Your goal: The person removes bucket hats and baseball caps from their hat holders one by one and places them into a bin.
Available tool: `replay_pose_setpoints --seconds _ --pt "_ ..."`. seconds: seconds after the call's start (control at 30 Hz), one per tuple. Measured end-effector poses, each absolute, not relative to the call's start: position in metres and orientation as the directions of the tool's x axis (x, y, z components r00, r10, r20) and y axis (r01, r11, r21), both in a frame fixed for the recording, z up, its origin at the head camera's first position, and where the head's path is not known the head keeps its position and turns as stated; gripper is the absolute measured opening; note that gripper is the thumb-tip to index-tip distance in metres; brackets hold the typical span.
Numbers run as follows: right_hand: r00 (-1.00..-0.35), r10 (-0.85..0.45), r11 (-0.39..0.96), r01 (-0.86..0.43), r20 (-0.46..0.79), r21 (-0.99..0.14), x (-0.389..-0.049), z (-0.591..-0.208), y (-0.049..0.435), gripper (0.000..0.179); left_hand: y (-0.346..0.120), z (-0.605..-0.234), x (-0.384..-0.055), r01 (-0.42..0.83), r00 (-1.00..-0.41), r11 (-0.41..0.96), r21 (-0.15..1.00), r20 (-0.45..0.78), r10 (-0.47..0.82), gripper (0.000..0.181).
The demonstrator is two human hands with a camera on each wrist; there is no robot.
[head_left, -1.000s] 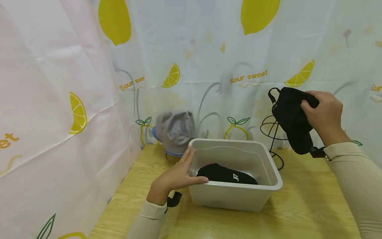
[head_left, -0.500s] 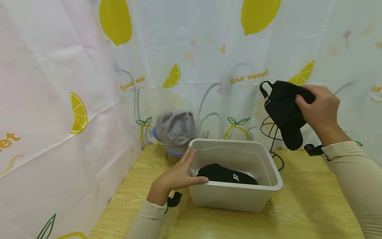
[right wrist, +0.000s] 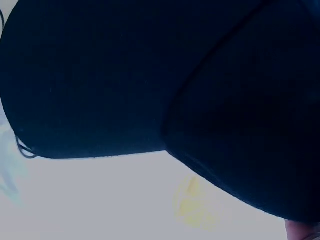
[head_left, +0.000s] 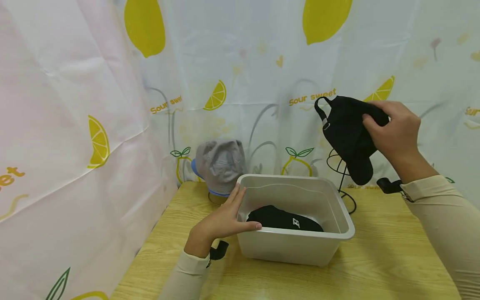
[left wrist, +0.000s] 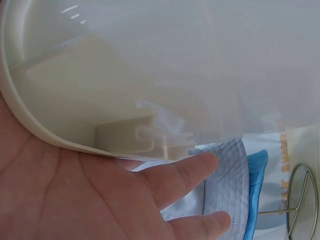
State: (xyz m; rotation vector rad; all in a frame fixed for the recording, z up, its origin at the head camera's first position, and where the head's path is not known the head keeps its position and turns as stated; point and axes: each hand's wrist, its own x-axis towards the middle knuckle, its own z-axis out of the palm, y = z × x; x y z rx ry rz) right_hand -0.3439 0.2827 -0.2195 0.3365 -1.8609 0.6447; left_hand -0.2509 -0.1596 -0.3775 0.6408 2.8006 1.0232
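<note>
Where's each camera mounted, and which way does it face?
Head: worn there, facing forward and down at a rectangular grey plastic bin; left hand and right hand show.
Left wrist: worn there, facing the bin; left hand partly shows.
Right wrist: worn there, facing the held black fabric cap; right hand barely shows.
Head and left wrist share the bin.

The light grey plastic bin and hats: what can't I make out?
Head: marked black cloth cap inside the light grey plastic bin, partly behind its front wall.
Head: black wire stand, partly behind the raised black cloth cap.
Left wrist: blue-trimmed grey cloth hat, partly behind the left hand.
Right wrist: raised black cloth cap, cut off by top and right edges.
</note>
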Motion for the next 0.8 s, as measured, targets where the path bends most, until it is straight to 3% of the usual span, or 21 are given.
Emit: replay_pose_setpoints --seconds 0.8 --pt "-0.337 0.017 0.753 -0.615 0.941 -0.234 -0.328 -0.216 0.244 0.030 -0.159 -0.375 -0.249 0.340 -0.912 0.695 0.634 0.041 0.408 0.124"
